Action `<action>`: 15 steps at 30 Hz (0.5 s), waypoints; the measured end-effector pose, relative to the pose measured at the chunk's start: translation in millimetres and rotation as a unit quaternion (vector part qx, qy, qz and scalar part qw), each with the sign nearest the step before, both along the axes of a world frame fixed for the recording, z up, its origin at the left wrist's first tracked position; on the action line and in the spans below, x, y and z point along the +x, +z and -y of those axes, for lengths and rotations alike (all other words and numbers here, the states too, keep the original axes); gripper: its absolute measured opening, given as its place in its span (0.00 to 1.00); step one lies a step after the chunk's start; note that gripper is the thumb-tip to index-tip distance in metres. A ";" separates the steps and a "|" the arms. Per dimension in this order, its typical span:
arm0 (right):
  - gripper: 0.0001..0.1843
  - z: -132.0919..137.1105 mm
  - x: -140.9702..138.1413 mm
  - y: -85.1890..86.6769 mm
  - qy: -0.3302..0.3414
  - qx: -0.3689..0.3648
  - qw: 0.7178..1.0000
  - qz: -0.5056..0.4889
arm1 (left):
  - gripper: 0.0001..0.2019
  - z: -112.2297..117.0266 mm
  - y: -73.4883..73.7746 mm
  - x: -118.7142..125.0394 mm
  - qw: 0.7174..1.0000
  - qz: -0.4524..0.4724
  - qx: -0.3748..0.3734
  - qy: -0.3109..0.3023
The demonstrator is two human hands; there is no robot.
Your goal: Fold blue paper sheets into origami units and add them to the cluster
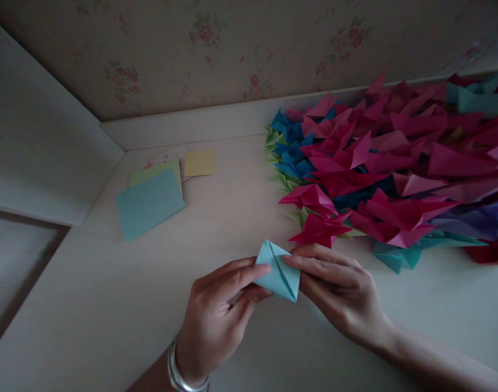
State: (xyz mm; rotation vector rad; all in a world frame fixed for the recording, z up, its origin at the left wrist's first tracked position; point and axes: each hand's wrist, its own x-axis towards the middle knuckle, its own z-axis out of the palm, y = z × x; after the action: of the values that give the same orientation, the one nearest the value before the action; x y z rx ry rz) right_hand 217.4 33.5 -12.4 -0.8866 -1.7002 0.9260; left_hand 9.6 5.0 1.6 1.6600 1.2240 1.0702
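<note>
A small piece of folded light-blue origami paper [278,275] is held just above the white tabletop, a diagonal slit running down its face. My left hand [222,310], with a silver bracelet at the wrist, pinches its left side between thumb and fingers. On the right side, my right hand [341,291] grips the same paper, a fingertip resting on its upper face near the slit. The undersides of the paper and some fingertips are hidden.
Many folded pink paper pieces [396,158], with blue and green ones among them, cover the right side of the table [228,218]. At the left lie a light-blue sheet [151,204], a green sheet [175,169] and a yellow square [200,163]. Flowered wallpaper [232,49] rises behind.
</note>
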 end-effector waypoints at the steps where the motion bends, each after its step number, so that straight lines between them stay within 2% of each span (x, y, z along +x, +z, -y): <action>1: 0.22 -0.3 0.6 1.5 0.014 -0.004 1.000 -0.008 | 0.19 -1.6 1.0 -1.2 1.000 -0.012 0.012 0.007; 4: 0.13 -2.3 2.4 3.9 0.058 -0.024 0.998 -0.020 | 0.16 -5.1 3.2 -2.3 1.000 -0.002 0.005 0.010; 7: 0.03 -4.4 3.0 3.5 0.072 -0.043 0.996 -0.018 | 0.13 -4.3 3.2 -0.1 0.999 0.038 -0.034 0.000; 11: 0.03 -1.8 0.6 1.3 0.052 -0.036 0.998 -0.028 | 0.08 1.2 -0.6 5.5 0.992 0.080 -0.094 0.013; 15: 0.05 6.1 -3.9 -3.6 -0.007 -0.027 1.000 -0.006 | 0.07 4.9 -5.6 11.5 0.981 0.131 -0.143 0.031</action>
State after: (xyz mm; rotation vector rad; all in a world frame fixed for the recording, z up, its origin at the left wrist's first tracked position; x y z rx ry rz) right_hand 213.5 27.4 -16.0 -0.9261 -1.6625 0.9709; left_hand 21.1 0.1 -4.0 1.2282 1.1985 1.0576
